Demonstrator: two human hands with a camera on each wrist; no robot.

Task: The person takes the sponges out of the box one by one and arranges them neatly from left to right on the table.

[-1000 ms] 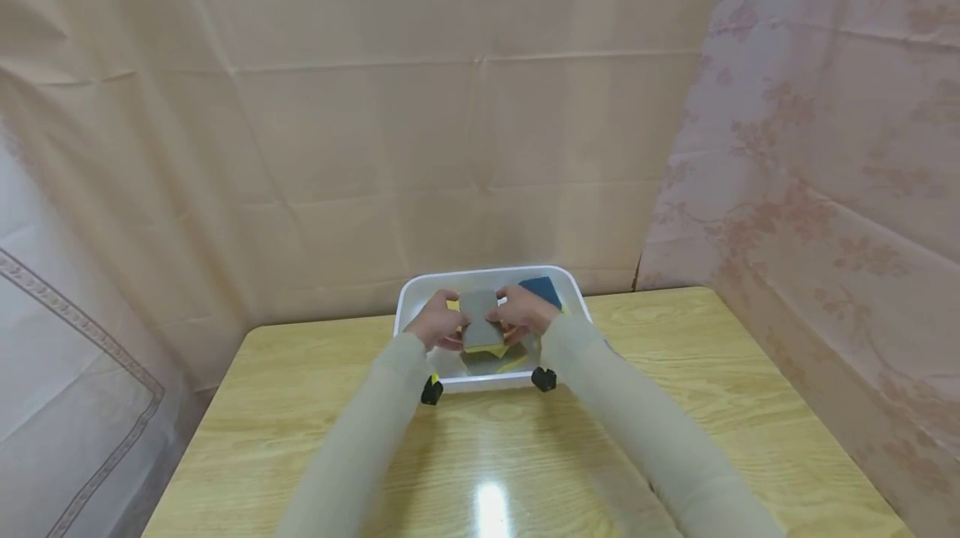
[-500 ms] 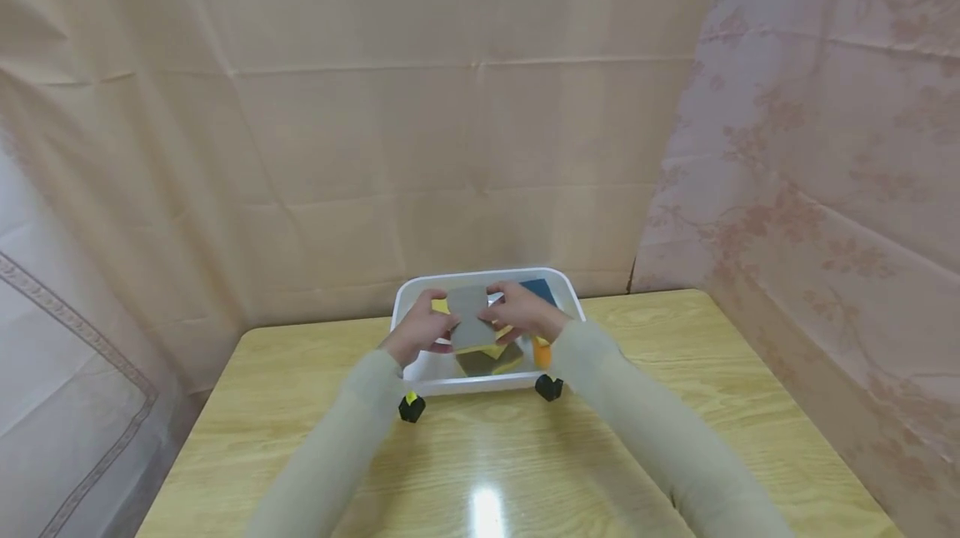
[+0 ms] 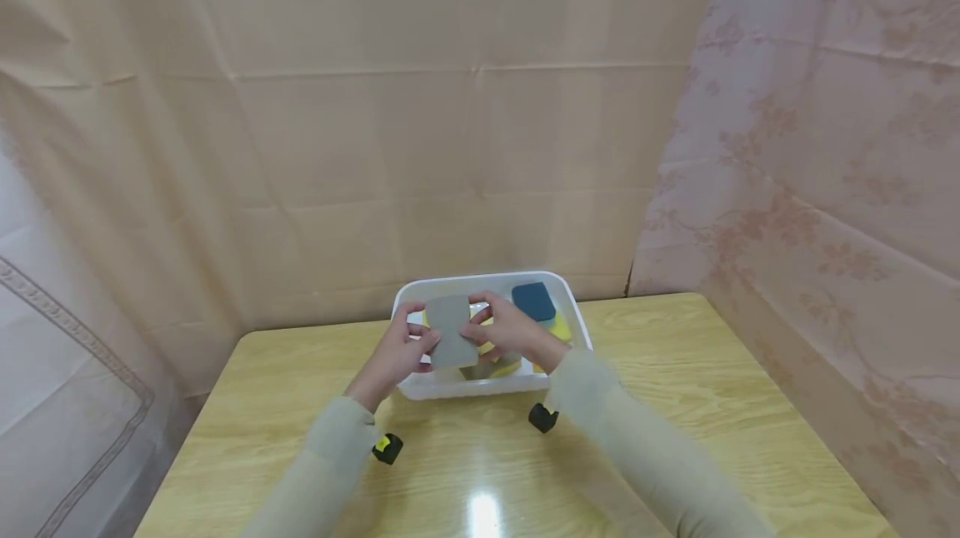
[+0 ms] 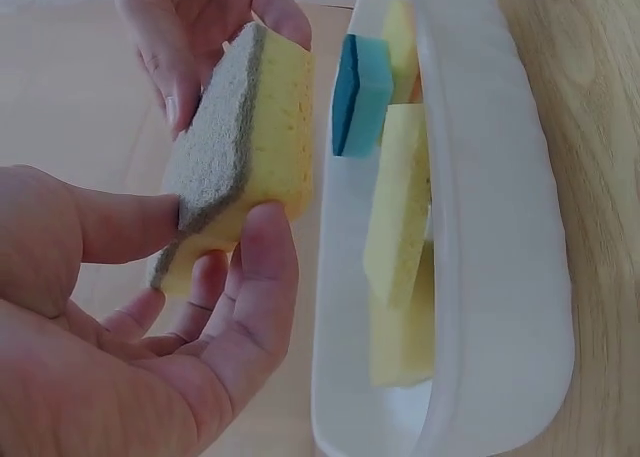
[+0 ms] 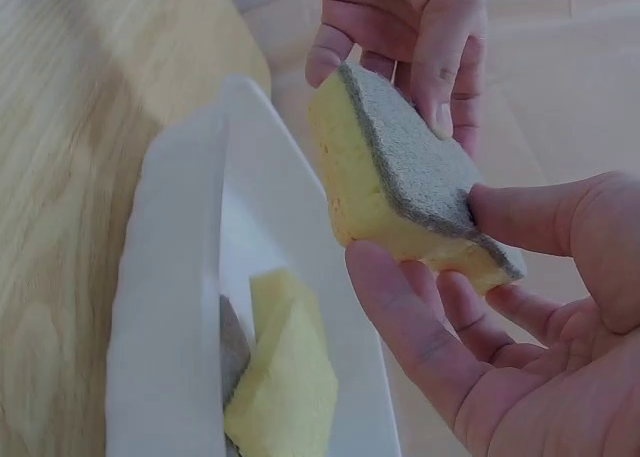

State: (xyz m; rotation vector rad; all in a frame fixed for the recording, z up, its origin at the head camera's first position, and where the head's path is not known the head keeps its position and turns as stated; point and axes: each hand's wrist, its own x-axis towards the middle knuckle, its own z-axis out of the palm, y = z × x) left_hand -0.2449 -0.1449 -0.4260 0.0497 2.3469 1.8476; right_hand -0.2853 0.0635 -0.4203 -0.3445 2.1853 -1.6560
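Note:
A yellow sponge with a grey scouring side (image 3: 452, 334) is held up over the front of a white plastic tray (image 3: 480, 389). My left hand (image 3: 396, 352) pinches its left edge, thumb on the grey face and fingers against the yellow foam. On the opposite edge my right hand (image 3: 516, 328) grips in the same way. The wrist views show the sponge (image 4: 228, 142) tilted, with narrowed sides where the thumbs press. Inside the tray lies a teal sponge with a dark blue scouring face (image 4: 362, 95). Several yellow sponges (image 5: 288, 382) rest there too, partly overlapping.
The tray stands near the back edge of a wooden table (image 3: 480, 446), close to a beige curtain (image 3: 465, 138). A pinkish floral cloth (image 3: 817, 188) hangs on the right. Small black blocks (image 3: 543, 417) sit by each wrist.
Both hands have drawn the grey-and-yellow sponge leftward and a little toward me, up from the tray's middle. More of the blue sponge and its neighbours in the tray now shows.

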